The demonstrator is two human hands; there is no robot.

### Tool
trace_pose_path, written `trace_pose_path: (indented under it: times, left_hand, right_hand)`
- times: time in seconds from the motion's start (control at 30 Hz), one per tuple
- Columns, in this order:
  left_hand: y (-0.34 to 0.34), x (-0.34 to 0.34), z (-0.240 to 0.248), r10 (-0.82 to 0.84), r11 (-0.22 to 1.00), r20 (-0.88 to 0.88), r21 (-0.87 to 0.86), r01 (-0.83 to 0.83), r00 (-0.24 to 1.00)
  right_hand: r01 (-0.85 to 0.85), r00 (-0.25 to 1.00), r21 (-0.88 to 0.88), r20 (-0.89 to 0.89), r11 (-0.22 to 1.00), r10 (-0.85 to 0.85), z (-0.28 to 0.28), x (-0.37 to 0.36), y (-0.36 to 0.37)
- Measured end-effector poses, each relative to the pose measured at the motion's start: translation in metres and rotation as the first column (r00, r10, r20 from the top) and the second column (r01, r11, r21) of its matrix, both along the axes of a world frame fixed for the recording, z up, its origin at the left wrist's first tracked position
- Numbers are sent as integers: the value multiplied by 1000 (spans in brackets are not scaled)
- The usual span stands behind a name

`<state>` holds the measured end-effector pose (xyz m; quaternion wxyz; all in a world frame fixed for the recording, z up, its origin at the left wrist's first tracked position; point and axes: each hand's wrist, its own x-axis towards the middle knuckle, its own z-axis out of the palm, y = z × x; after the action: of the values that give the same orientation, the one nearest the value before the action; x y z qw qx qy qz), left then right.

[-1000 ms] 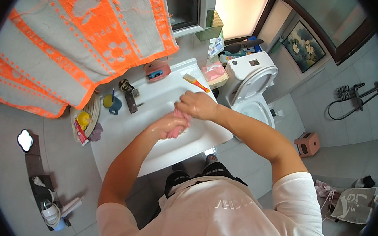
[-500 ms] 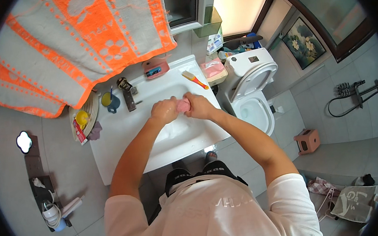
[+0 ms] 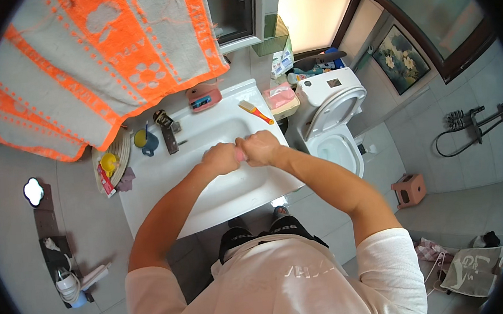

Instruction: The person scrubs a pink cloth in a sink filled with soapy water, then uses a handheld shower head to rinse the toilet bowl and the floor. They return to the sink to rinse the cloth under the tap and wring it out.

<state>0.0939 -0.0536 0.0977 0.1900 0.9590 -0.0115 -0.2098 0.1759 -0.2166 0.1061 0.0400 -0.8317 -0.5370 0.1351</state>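
Over the white sink (image 3: 236, 189), my left hand (image 3: 222, 158) and my right hand (image 3: 261, 148) are closed side by side around a crumpled pink cloth (image 3: 240, 154). Only a small bit of it shows between the fists; the fingers hide the rest. To the left of my hands, a dark faucet (image 3: 169, 138) stands at the back of the basin. A brush with a red and yellow handle (image 3: 260, 115) lies on the sink's right rim, just beyond my right hand.
A blue-grey mug (image 3: 150, 145) and a pink soap box (image 3: 205, 97) stand behind the basin. An orange and grey towel (image 3: 108, 62) hangs at the upper left. Right of the sink are a pink tissue pack (image 3: 280, 97) and a toilet (image 3: 328, 151) with its lid raised.
Both hands have come slightly nearer to me and closed more tightly together. Less of the pink cloth shows between them now.
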Motion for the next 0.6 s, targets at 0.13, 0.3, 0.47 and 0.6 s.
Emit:
trace_pose_path:
  times: [0.13,0.3,0.47,0.6]
  left_hand:
    - [2,2,-15,-139,951,260,303,56,955]
    - [16,4,-28,-292,935,612,343,87,735]
    - [3,17,-27,-307,947,701,289,137,643]
    - [-39,13,-33,-71,992,466,123,14,882]
  right_hand:
    - [428,829,67,-425,901,-362,-34,-23,7]
    - [614,58,-233,-939,754,-338,-39,-31,8]
    - [617,-274,-286,-951,733,-141,-30,-28,-19]
    - [744,255,38,-939,667,-231,-29,-25,-70]
